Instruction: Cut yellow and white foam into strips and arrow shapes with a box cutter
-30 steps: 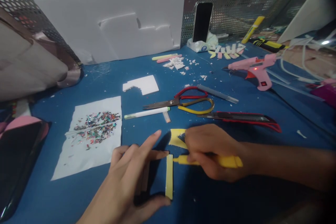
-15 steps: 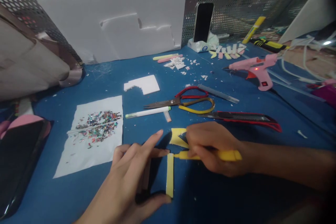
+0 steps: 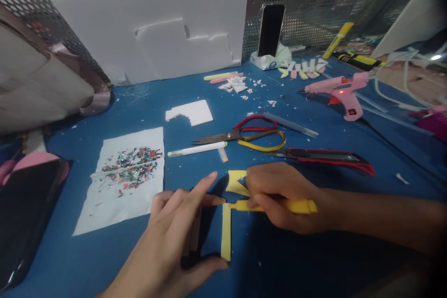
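While our left hand [image 3: 171, 237] lies spread on the blue worktop [image 3: 104, 260], it holds the yellow strip [image 3: 226, 235] still. The thumb is at the near end and a fingertip is at the far end. The strip lies flat on the worktop, between our two hands. Our right hand [image 3: 279, 195] is closed around a yellow tool [image 3: 296, 205] that looks like a pen. Its tip touches the far end of the strip. A yellow scrap [image 3: 236, 181] lies just behind that tip.

We think a few things could go wrong. If the left hand lets up, the thin strip could slide or turn under the tip. If the right hand pushes too hard, the tip could skid off onto the worktop. Our fingertip is very near the tip, so it could get poked or smeared. We cannot tell if the tool marks, glues or cuts.

A second ago the right hand was a little lower and farther to the right. Now it has come closer to the left hand, and the tip meets the strip's end. The left hand has stayed put. The scissors [image 3: 244, 136] have not moved.
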`<state>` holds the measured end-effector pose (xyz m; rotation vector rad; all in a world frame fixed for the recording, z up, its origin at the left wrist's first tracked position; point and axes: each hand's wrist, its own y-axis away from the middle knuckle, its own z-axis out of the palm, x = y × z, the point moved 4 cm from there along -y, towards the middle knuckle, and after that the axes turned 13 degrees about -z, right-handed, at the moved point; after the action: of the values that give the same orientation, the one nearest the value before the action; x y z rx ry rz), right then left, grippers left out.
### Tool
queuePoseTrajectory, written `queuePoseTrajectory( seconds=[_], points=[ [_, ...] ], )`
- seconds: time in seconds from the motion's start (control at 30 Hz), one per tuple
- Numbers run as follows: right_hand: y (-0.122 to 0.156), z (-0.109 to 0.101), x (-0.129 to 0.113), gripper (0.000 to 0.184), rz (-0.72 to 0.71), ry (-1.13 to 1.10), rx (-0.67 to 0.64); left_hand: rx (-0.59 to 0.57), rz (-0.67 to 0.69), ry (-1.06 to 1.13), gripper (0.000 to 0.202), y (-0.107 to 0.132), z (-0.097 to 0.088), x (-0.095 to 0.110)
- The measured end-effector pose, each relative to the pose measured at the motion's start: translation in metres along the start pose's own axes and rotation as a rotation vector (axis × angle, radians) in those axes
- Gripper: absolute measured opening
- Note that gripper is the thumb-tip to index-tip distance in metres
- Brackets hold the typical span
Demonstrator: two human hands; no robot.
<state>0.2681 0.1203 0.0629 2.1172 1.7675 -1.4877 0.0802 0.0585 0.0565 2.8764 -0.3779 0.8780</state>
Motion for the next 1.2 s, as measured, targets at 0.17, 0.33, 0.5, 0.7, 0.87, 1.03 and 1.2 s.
queuePoseTrajectory(
  seconds=[0.17, 0.33, 0.5, 0.7, 0.87, 1.03, 1.2],
  points=[
    [-0.0003, 0.0002, -0.002, 0.019, -0.035, -0.005, 0.004, 0.046, 0.072, 0.005, 0.104, -0.0005, 0.0024, -0.0044],
    [0.0007, -0.0008, 0.0002, 0.021, 0.01, 0.045, 0.028, 0.035, 0.046, 0.005, 0.099, -0.0014, 0.0033, -0.0072],
    [0.0011, 0.0017, -0.0019, 0.02, -0.024, -0.001, -0.014, 0.005, 0.027, 0.007, 0.104, -0.001, 0.0011, -0.0021],
    [0.0003, 0.0016, -0.0014, 0.021, -0.027, -0.02, -0.011, 0.014, 0.001, -0.024, 0.102, -0.0005, -0.0022, 0.0013],
    [-0.0018, 0.002, 0.0003, 0.02, -0.009, -0.033, -0.029, 0.036, -0.004, -0.03, 0.099, -0.0008, -0.0023, 0.0003],
    [-0.0017, 0.0013, -0.0018, 0.022, -0.008, -0.006, -0.025, 0.001, -0.035, -0.013, 0.099, -0.0009, -0.001, 0.0013],
    [-0.0011, -0.0004, -0.0022, 0.022, -0.012, 0.001, 0.016, 0.017, -0.008, -0.005, 0.1, -0.0011, 0.0, -0.0008]
  ],
)
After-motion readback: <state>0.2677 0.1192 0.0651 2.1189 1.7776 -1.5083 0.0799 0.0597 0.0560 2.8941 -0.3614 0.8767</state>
